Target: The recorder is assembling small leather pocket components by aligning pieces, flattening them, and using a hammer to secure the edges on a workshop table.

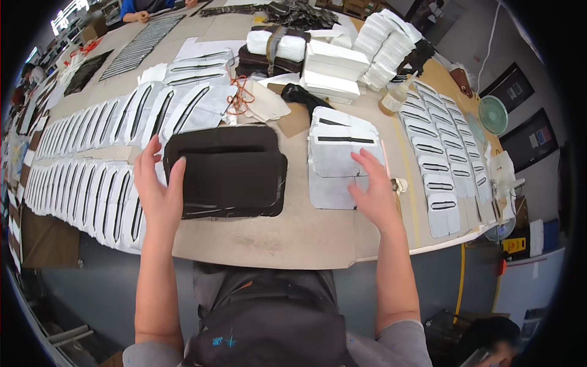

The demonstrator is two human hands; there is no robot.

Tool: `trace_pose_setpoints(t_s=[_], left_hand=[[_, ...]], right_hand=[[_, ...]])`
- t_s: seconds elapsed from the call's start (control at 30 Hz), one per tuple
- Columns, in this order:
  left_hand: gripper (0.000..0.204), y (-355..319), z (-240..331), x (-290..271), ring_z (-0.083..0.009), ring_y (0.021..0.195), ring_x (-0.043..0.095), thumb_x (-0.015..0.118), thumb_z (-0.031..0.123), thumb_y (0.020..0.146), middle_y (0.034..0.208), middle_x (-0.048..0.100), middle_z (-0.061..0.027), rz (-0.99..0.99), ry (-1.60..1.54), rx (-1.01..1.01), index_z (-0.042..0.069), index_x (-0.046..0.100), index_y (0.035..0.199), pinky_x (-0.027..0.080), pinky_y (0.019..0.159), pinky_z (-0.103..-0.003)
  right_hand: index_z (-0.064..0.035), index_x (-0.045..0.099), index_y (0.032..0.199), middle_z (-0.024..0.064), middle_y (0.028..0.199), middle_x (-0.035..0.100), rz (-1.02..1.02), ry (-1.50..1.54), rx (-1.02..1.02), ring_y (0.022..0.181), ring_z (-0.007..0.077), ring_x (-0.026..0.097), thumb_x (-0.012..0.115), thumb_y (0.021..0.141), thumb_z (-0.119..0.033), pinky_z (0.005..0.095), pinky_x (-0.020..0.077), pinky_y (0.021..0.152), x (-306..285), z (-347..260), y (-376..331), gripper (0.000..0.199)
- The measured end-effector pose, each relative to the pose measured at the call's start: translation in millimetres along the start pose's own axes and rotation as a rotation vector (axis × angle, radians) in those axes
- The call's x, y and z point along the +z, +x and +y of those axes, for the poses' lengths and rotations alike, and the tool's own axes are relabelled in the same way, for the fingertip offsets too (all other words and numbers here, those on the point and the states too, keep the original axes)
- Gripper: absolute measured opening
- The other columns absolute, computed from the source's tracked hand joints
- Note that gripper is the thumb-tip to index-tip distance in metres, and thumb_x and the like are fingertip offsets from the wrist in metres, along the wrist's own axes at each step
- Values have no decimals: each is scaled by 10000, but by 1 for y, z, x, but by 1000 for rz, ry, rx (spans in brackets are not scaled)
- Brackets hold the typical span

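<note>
A stack of dark brown rounded-rectangle panels lies on the table in front of me, a long slit across the upper part. My left hand is at its left edge, thumb and fingers apart; I cannot tell whether the thumb touches it. To the right lie pale grey-white panels, overlapping, with a black strip in a white band near the top. Over their right edge is my right hand, thumb and fingers spread, nothing visible between them.
Rows of white pieces with black strips cover the left and right of the table. Behind are white stacks, orange cord and a bottle. A person's hand shows at the far side.
</note>
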State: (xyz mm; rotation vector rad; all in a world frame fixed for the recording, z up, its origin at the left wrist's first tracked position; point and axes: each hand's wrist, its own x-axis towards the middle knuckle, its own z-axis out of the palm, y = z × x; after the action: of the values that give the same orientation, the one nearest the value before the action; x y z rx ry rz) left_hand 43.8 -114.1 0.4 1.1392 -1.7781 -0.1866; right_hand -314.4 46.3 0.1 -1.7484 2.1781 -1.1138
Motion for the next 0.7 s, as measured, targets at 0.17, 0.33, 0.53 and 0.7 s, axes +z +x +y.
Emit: trace_pose_setpoints(t_s=[0.17, 0.33, 0.53, 0.7], left_hand=[[327, -66, 57, 22, -334, 1142, 615, 726, -71, 813, 1236, 639, -170, -454, -416, 261, 19, 712, 1126, 507, 968, -397], [279, -102, 75, 37, -350, 1169, 604, 761, 29, 834, 1263, 643, -124, -655, -359, 170, 55, 738, 1111, 498, 994, -443], [176, -110, 71, 43, -323, 1168, 604, 747, 73, 884, 1230, 657, -100, -636, -393, 101, 60, 731, 1059, 492, 995, -426], [149, -112, 74, 44, -310, 1153, 603, 730, 78, 907, 1217, 650, -86, -640, -411, 139, 60, 725, 1055, 491, 976, -425]], right_hand=[[-65, 501, 1494, 208, 1582, 446, -426, -384, 61, 1476, 381, 405, 667, 774, 43, 458, 379, 1198, 15, 3, 17, 747], [-45, 586, 1395, 213, 1488, 544, -344, -580, -166, 1375, 389, 513, 644, 759, 28, 456, 449, 1131, 36, 14, 33, 643], [-14, 710, 1135, 167, 1255, 696, -228, -460, -396, 1140, 340, 672, 662, 773, 4, 433, 560, 965, 22, 45, 40, 365], [-5, 737, 944, 151, 1044, 758, -54, -382, -469, 910, 320, 739, 700, 823, -14, 389, 608, 785, 12, 58, 31, 127]])
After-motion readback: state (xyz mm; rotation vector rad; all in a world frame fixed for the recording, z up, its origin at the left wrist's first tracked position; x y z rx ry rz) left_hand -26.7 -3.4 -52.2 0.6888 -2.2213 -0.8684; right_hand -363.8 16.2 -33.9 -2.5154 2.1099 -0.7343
